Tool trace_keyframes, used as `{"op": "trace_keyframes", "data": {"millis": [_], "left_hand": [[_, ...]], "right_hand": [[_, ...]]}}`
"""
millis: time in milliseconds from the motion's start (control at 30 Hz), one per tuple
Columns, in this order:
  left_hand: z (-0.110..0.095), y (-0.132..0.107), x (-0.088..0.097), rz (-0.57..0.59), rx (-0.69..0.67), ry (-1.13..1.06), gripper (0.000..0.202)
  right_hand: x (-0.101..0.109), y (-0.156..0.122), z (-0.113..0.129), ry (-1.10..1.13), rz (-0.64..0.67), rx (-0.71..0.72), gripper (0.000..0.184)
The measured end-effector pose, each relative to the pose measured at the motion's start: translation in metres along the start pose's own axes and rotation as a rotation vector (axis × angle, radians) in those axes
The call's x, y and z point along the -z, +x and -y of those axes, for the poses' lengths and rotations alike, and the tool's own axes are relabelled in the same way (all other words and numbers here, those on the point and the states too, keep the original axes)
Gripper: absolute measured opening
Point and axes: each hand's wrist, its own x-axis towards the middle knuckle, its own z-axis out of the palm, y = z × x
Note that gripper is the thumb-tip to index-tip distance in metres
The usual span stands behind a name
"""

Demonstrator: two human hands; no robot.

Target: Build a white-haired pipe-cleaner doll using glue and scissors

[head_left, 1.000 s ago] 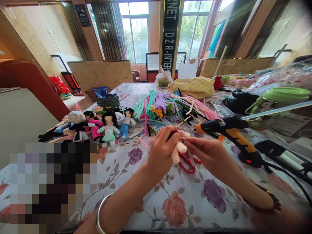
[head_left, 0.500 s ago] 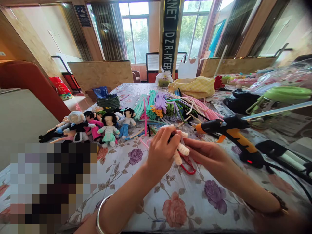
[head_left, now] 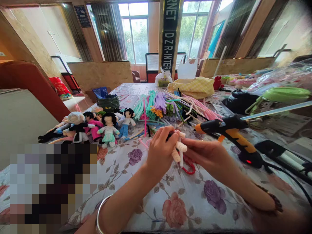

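My left hand (head_left: 162,146) is closed around a small cream doll (head_left: 175,155) made of fuzzy pipe cleaner, its stubby limbs pointing toward me. A bit of black shows between the fingers at its top. My right hand (head_left: 204,151) meets the doll from the right, fingers pressed together. What they pinch is hidden behind the doll. A thin white strip (head_left: 181,160), apparently pipe cleaner, hangs down beside the limbs. Below the hands, a red loop (head_left: 189,167), which looks like a scissors handle, lies on the flowered tablecloth (head_left: 151,201).
Several finished dolls (head_left: 109,130) sit at the left, before a dark green stack (head_left: 108,103). Bundles of coloured pipe cleaners (head_left: 159,102) lie beyond my hands. At the right is a glue gun (head_left: 234,133) with a lit red switch and a cord. A yellow checked bag (head_left: 195,87) lies farther back.
The doll has turned slightly in my left hand, its limbs shifting a little left. The white strip now hangs lower, below the limbs. Both hands keep nearly the same place.
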Motion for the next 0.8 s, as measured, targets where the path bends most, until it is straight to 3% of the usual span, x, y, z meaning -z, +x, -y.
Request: {"op": "trace_keyframes", "data": {"millis": [167, 267, 367, 533, 667, 733, 800], "left_hand": [[-0.002, -0.002, -0.002, 0.015, 0.025, -0.048, 0.015], [-0.003, -0.002, -0.002, 0.031, -0.004, -0.063, 0.018], [-0.003, -0.001, 0.0, 0.021, -0.044, -0.056, 0.018], [-0.002, 0.001, 0.0, 0.007, -0.117, -0.022, 0.013], [-0.002, 0.001, -0.001, 0.009, -0.145, -0.019, 0.013], [-0.003, 0.0, -0.002, 0.014, -0.163, -0.026, 0.014], [-0.003, 0.0, -0.002, 0.021, -0.179, -0.041, 0.014]], "right_hand": [[0.001, -0.003, -0.008, -0.62, -0.289, 0.456, 0.015], [0.003, -0.003, -0.012, -0.734, -0.266, 0.672, 0.021], [0.006, -0.003, -0.013, -0.726, -0.202, 0.768, 0.022], [0.008, -0.003, -0.009, -0.58, -0.305, 0.663, 0.021], [0.006, 0.0, -0.006, -0.4, -0.374, 0.435, 0.014], [0.005, 0.001, -0.007, -0.233, -0.407, 0.32, 0.021], [0.005, 0.003, -0.008, -0.083, -0.414, 0.284, 0.041]]}}
